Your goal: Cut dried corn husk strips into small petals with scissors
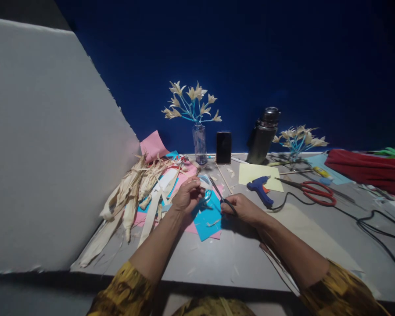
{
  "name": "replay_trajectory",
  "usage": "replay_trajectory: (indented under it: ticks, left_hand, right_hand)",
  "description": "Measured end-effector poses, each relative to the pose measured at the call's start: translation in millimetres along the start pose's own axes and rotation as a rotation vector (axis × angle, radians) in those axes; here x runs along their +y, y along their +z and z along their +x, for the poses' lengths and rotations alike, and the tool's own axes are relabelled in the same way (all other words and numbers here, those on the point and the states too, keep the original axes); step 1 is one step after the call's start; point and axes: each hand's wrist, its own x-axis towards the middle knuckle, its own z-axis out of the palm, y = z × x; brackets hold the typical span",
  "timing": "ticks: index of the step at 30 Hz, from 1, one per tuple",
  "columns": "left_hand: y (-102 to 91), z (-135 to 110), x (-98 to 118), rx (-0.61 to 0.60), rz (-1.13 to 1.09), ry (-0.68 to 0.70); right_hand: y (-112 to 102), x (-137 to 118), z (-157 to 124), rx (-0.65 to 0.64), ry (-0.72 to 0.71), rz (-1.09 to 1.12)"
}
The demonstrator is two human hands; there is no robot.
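The left hand (188,196) pinches a pale, thin strip, apparently of dried husk (203,184), between thumb and fingertips; its far end blurs against the papers behind. The fingers of the right hand (242,209) are wrapped around the dark loops of a pair of slim metal scissors (217,189), blades pointing up and towards the strip. Whether the blades are parted, I cannot tell.

With the blade tips so near the left fingers, a slip of the strip or a hasty snip could nick a fingertip. The strip, looking thin and dry, may split if gripped hard or cut against its grain.

Below lie a bright blue paper sheet (206,224) and a pink paper sheet (215,236), littered with scraps; a small trimmed piece could easily get lost there. Left is a heap of creamy dried husks (131,199).

To the right, a blue plastic glue gun (260,189) rests with its nozzle over a pale yellow sheet (246,174). If hot, it might mark the paper, and an elbow catching its black cable (342,214) could drag it across the grey surface (197,267).
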Motion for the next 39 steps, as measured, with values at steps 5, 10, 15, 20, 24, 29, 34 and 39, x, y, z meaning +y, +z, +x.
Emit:
replay_trajectory:
  ticks: [5,10,15,20,24,29,34,39]
  left_hand:
    - [8.6,-6.8,-12.7,0.005,-0.003,-0.076]
    - [18.8,-16.3,-38.1,-0.066,0.042,-0.136]
    - [20.7,-20.0,-50.0,-0.088,0.197,-0.116]
    - [20.0,-20.3,-45.9,-0.092,0.299,-0.034]
    - [19.1,-19.2,-39.4,0.005,0.282,0.105]
    - [15.3,-17.2,-35.9,0.050,0.277,0.208]
    - [14.2,-16.6,-36.2,0.029,0.280,0.229]
    - [17.0,-17.9,-33.8,0.039,0.243,0.206]
  right_hand:
    - [4.3,2.2,3.9,0.167,-0.049,0.229]
    - [6.5,3.2,7.7,0.385,-0.081,0.323]
    - [4.3,4.0,9.1,0.472,-0.085,0.251]
    - [5.1,2.9,7.7,0.402,-0.068,0.305]
    - [6.7,9.0,8.1,0.267,-0.026,0.220]
    - [10.0,16.4,8.7,0.139,-0.049,0.101]
    - [13.6,14.7,8.1,0.080,-0.120,0.099]
    - [16.1,13.9,7.9,0.059,-0.119,0.134]
